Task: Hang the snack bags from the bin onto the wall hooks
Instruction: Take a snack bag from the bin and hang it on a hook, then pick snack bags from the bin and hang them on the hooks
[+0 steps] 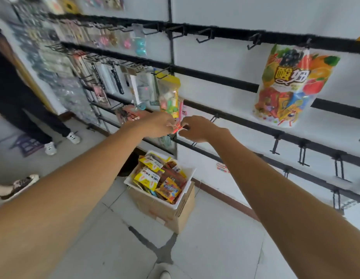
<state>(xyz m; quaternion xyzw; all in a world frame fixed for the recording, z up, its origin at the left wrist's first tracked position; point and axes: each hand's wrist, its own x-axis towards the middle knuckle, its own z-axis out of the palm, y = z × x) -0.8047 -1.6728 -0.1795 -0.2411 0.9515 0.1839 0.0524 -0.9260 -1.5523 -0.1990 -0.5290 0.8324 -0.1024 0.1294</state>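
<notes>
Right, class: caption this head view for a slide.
Left hand and right hand pinch a small snack packet by the wall rail, above the white bin.

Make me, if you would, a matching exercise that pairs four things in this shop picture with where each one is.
Things:
1. bin
2. fruit bag
3. small bag
4. candy bag

Places:
A. hanging high up, far right
B. pinched between the left hand and the right hand
C. resting on a cardboard box on the floor
D. hanging from a hook just above the hands

Pairs: 1-C, 2-A, 3-B, 4-D
</notes>
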